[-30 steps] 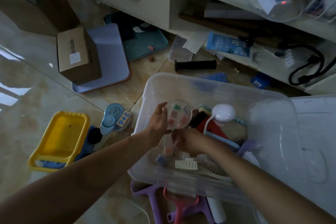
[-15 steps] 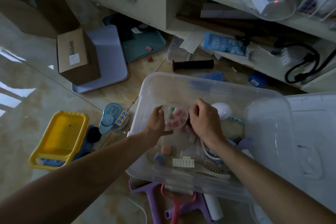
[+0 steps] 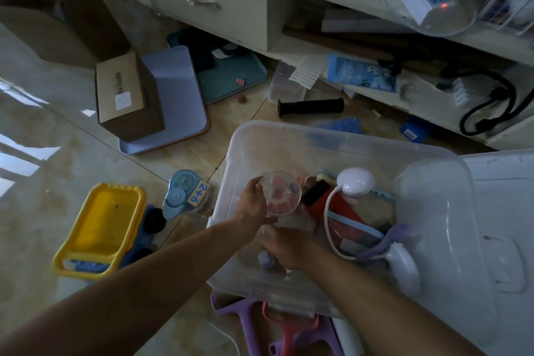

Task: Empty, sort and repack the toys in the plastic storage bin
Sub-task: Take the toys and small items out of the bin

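Holding clear round container (image 3: 279,193) in left hand (image 3: 254,205) over bin (image 3: 433,211) near-left corner; right hand (image 3: 284,246) grips blue block (image 3: 266,259). Risk: container tips, pieces spill.

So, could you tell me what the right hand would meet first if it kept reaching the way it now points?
The right hand points down-left into the storage bin. The first thing in line looks to be the small blue block at its fingertips, though depth is unclear.

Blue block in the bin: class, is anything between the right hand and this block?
Nothing visible is. The right hand is low in the bin with the blue block right at its fingers; whether it already touches the block cannot be told. The left hand holds the clear dish higher, clear of it.
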`<state>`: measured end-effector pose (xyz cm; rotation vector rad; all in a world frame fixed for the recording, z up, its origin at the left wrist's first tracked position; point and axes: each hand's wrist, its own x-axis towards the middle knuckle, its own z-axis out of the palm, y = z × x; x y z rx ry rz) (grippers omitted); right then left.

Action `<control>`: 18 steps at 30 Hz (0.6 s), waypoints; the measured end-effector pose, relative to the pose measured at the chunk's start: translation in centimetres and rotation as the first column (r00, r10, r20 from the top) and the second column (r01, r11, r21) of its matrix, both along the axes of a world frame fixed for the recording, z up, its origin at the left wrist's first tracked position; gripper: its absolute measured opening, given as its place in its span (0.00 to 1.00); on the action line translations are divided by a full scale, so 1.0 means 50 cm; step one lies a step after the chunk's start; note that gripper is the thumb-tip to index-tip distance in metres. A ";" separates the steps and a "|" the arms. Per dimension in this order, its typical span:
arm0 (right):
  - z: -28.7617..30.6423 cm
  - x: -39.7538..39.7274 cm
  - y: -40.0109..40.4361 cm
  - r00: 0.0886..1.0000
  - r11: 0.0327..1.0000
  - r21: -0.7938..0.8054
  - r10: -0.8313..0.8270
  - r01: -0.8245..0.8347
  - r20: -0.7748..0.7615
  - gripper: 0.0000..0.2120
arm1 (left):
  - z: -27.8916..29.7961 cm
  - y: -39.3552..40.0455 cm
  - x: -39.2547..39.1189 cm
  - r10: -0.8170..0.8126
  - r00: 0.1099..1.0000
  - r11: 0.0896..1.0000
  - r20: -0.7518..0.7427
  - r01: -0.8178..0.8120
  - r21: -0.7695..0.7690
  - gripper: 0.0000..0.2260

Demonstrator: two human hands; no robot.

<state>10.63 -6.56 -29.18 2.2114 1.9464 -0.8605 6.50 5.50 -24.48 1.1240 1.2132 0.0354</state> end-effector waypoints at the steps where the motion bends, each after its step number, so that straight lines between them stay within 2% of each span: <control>1: -0.003 0.006 -0.001 0.999 0.999 -0.042 -0.010 0.012 0.040 0.16 | -0.001 0.001 -0.001 -0.007 1.000 1.000 0.004 0.007 -0.009 0.16; 4: 0.028 0.026 -0.008 1.000 0.999 -0.051 -0.007 0.007 0.006 0.04 | -0.004 0.001 -0.002 -0.012 1.000 1.000 0.010 0.012 -0.028 0.16; 5: 0.046 0.037 -0.010 1.000 1.000 0.000 0.005 -0.005 -0.009 0.01 | -0.003 0.002 -0.001 -0.015 1.000 1.000 0.010 0.015 -0.018 0.16; 7: 0.097 0.060 -0.014 0.989 0.986 0.127 -0.093 0.108 -0.117 0.05 | -0.005 0.003 0.002 -0.021 1.000 1.000 0.011 0.021 0.012 0.16; 9: 0.143 0.084 -0.018 0.930 0.939 0.154 -0.264 0.309 -0.254 0.14 | 0.001 0.001 0.003 -0.008 1.000 1.000 0.027 0.009 -0.015 0.16; 10: 0.151 0.095 -0.021 0.887 0.886 0.202 -0.347 0.416 -0.306 0.15 | 0.003 0.001 0.005 -0.002 1.000 1.000 0.031 0.003 -0.028 0.16; 13: 0.164 0.109 -0.018 0.756 0.682 0.343 -0.508 0.645 -0.412 0.06 | -0.001 0.000 0.006 -0.001 0.999 0.999 0.033 0.002 -0.036 0.16; 14: 0.163 0.113 -0.013 0.734 0.640 0.370 -0.517 0.674 -0.441 0.05 | -0.002 -0.001 0.007 -0.007 1.000 0.999 0.028 0.008 -0.033 0.16; 16: 0.167 0.117 -0.001 0.719 0.626 0.368 -0.517 0.687 -0.464 0.10 | -0.005 -0.002 0.005 -0.014 1.000 0.999 0.008 0.015 -0.044 0.17; 18: 0.165 0.128 0.001 0.746 0.620 0.414 -0.549 0.666 -0.378 0.13 | -0.007 -0.002 0.004 -0.018 1.000 0.998 -0.002 0.018 -0.055 0.17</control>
